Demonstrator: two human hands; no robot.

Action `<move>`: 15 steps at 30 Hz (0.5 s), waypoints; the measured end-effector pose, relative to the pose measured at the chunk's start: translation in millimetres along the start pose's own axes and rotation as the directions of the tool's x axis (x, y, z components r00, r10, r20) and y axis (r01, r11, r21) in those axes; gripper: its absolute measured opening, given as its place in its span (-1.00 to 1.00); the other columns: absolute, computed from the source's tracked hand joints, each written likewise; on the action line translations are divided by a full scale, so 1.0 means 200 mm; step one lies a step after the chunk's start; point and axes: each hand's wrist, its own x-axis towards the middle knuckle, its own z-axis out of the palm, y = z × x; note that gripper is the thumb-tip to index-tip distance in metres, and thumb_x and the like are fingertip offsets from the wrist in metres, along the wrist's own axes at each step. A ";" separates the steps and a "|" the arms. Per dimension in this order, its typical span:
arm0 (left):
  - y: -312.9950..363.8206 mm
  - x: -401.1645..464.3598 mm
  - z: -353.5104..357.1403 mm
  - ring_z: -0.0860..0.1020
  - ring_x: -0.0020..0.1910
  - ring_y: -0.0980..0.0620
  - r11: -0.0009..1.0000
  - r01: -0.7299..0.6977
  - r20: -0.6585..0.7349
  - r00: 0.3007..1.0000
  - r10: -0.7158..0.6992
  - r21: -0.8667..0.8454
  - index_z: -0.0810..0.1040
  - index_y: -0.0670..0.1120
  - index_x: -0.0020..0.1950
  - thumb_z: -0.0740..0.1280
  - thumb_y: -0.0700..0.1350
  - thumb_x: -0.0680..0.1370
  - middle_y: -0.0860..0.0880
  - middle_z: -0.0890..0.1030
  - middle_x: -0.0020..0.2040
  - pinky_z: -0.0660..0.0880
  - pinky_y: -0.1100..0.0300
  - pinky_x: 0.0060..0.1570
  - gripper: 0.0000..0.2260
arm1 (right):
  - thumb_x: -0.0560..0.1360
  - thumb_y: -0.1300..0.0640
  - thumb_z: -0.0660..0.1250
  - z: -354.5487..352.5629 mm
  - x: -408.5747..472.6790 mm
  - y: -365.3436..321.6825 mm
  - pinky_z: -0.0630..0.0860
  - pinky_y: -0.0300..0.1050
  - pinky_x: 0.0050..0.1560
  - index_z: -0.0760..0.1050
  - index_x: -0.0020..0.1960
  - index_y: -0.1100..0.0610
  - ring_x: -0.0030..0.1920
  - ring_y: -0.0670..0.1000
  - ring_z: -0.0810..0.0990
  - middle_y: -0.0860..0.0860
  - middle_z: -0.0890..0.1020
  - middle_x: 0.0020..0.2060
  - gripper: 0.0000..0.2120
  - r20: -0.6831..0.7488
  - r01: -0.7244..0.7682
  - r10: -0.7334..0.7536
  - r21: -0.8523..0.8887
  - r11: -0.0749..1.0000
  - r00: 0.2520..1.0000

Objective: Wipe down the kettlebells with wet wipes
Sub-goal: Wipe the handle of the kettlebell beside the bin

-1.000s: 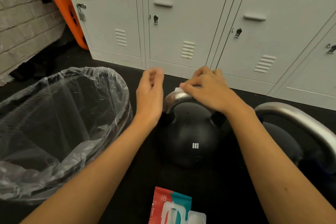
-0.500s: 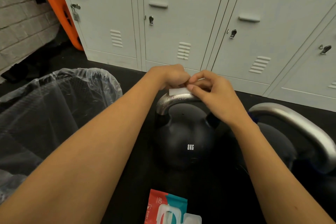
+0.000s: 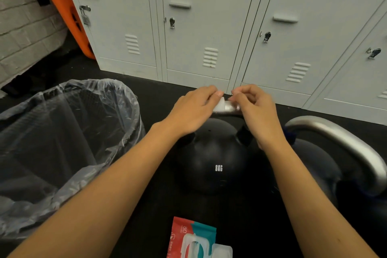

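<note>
step: unfolding white wet wipe (image 3: 219, 105) on black 8KG kettlebell's steel handle (image 3: 231, 109) | left hand (image 3: 193, 109), right hand (image 3: 254, 107) each pinching wipe | next: likely spread, rub handle

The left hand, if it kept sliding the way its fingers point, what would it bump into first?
The left hand points right along the kettlebell handle, holding the wet wipe. It would probably meet the right hand first; its fingertips sit just across a small gap, though depth is hard to judge.

Left hand (image 3: 195, 109) covers most of the wipe (image 3: 220, 104) under it. The wipes pack (image 3: 194, 241) below both wrists runs off the bottom edge.
</note>
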 end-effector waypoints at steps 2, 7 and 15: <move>-0.02 -0.04 0.00 0.47 -0.22 0.02 0.988 0.078 -0.027 0.996 -0.083 -0.130 0.49 -0.07 -0.12 0.04 0.09 0.66 -0.01 0.54 -0.22 0.35 0.08 -0.19 -0.64 | 0.61 0.06 0.26 0.01 0.00 0.00 0.43 -0.36 -0.09 0.57 0.03 0.04 -0.13 -0.25 0.60 -0.07 0.68 -0.14 -0.88 -0.001 -0.016 0.016 -0.026 1.000 1.000; -0.11 -0.12 0.04 0.55 -0.08 0.02 0.776 0.384 -0.008 0.894 -0.448 -0.499 0.58 -0.10 0.00 0.04 0.11 0.65 -0.10 0.61 -0.08 0.39 0.23 -0.08 -0.59 | 0.65 -0.05 0.17 0.00 -0.02 0.00 0.35 -0.51 -0.14 0.62 0.02 -0.01 -0.11 -0.24 0.56 -0.15 0.65 -0.15 -0.74 0.028 0.027 -0.023 -0.161 0.987 0.999; -0.14 -0.10 0.00 0.51 -0.02 0.05 0.610 0.546 0.199 0.816 -0.543 -0.574 0.51 -0.11 0.28 0.15 0.09 0.62 -0.08 0.58 0.06 0.34 0.23 -0.10 -0.63 | 0.63 -0.05 0.22 -0.01 -0.03 -0.01 0.30 -0.42 -0.33 0.67 -0.07 0.14 -0.36 -0.11 0.40 0.05 0.54 -0.36 -0.65 0.095 0.069 -0.042 -0.303 0.951 0.995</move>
